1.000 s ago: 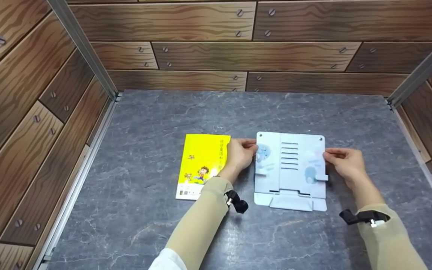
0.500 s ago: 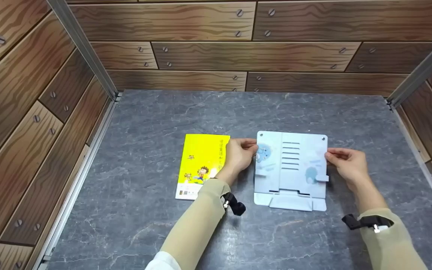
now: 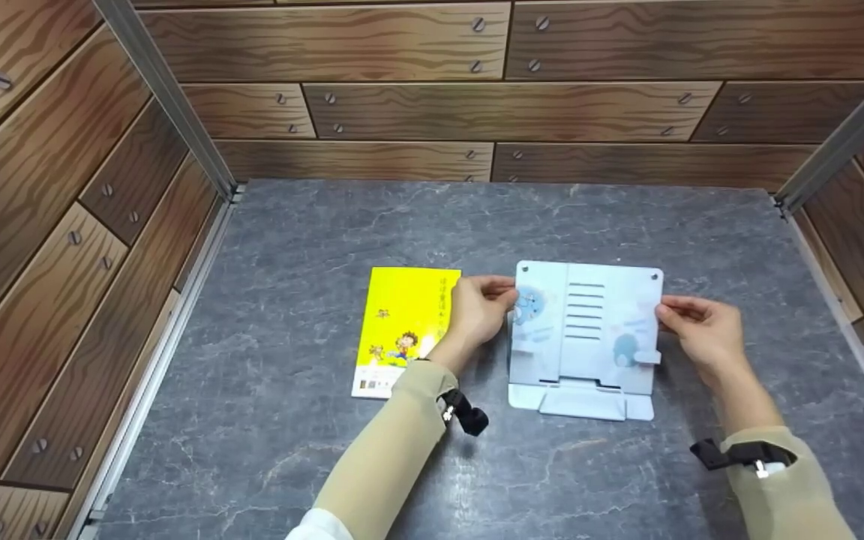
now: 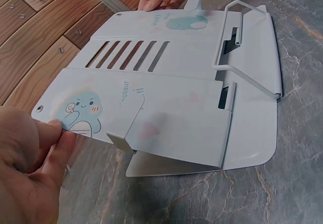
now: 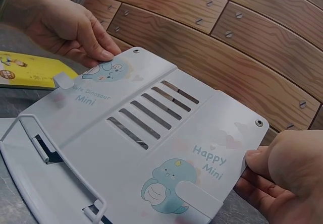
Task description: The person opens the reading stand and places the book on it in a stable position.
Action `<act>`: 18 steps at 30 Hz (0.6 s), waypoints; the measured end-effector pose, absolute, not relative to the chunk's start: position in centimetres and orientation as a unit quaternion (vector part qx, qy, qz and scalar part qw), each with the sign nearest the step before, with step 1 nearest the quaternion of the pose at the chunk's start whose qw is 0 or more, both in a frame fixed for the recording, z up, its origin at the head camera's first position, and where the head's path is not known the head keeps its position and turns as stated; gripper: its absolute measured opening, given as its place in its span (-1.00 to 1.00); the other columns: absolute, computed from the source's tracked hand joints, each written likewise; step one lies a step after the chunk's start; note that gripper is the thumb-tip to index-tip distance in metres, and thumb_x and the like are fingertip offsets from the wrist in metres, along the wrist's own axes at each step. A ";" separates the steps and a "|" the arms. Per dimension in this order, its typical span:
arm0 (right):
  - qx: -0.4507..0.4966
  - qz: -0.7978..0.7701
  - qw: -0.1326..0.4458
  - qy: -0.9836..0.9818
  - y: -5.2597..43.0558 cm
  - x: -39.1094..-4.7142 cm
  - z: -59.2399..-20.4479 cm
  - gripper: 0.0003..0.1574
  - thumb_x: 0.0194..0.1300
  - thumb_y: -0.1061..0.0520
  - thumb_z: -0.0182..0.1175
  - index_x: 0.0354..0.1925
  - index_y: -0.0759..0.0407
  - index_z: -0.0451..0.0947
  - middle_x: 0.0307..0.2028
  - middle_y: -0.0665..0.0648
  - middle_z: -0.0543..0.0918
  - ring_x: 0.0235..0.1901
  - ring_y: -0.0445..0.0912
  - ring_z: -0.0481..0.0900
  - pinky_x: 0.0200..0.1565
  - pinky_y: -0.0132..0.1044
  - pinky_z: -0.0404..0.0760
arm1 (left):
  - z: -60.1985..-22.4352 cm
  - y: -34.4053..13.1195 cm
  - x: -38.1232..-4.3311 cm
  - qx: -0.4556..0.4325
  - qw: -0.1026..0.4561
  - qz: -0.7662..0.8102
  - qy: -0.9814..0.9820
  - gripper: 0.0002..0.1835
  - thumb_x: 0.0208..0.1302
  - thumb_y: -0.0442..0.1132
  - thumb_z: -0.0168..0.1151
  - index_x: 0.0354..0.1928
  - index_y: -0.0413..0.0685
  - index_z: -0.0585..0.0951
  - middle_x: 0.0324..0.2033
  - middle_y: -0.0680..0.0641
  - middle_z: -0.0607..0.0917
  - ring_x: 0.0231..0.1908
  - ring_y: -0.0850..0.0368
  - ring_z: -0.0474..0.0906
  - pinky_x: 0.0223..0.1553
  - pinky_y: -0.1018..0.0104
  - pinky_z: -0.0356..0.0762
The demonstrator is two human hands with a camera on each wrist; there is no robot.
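A white metal book stand [image 3: 586,330] with blue dinosaur prints and a row of slots stands on the table, its back panel tilted up from its base plate [image 4: 255,133]. My left hand [image 3: 479,311] pinches the panel's left edge between thumb and fingers, near the upper dinosaur. On the opposite edge, my right hand [image 3: 704,334] pinches the panel the same way. A wire rest [image 5: 60,158] runs along the stand's lower front, and small page clips [image 5: 199,199] stick out at both sides. Behind the panel, the support is hidden.
A yellow book [image 3: 402,315] with a cartoon child on its cover lies left of the stand, partly under my left forearm in the head view. The grey marbled table [image 3: 289,450] is enclosed by wood-patterned walls [image 3: 402,112] with metal corner posts.
The panel's top has tilted up and widened slightly in the head view, while the base stays put. My right hand has shifted a little to the right with its edge.
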State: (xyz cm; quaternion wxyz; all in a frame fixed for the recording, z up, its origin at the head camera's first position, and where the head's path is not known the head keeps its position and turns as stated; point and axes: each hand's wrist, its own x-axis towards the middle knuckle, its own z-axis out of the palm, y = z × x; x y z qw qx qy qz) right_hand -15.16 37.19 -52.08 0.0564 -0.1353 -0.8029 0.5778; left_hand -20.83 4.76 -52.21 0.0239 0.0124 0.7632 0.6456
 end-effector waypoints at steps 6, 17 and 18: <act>-0.134 0.600 0.058 -0.787 37.3 -14.8 -51.6 -0.54 0.45 0.25 0.38 0.14 0.59 0.58 -0.23 0.07 0.80 -0.29 -0.22 0.76 -0.12 -0.35 0.78 | -51.9 4.5 -20.5 0.024 0.024 0.654 0.755 -0.87 0.38 -0.45 0.42 -0.08 -0.22 0.82 -0.31 0.00 0.80 -0.28 0.18 0.76 -0.25 0.40 0.76; -0.137 0.590 0.066 -0.793 37.2 -13.8 -50.9 -0.57 0.46 0.23 0.37 0.13 0.54 0.60 -0.22 0.04 0.80 -0.27 -0.21 0.76 -0.17 -0.43 0.76 | -51.6 4.1 -19.8 0.060 0.014 0.665 0.744 -0.87 0.37 -0.47 0.42 -0.09 -0.27 0.81 -0.30 -0.04 0.82 -0.26 0.18 0.76 -0.21 0.40 0.76; -0.137 0.590 0.066 -0.793 37.1 -13.7 -50.9 -0.57 0.46 0.23 0.37 0.13 0.54 0.60 -0.22 0.05 0.80 -0.27 -0.21 0.76 -0.17 -0.43 0.76 | -51.6 4.0 -19.8 0.062 0.012 0.666 0.743 -0.87 0.37 -0.47 0.42 -0.09 -0.27 0.81 -0.30 -0.04 0.82 -0.26 0.18 0.76 -0.21 0.40 0.76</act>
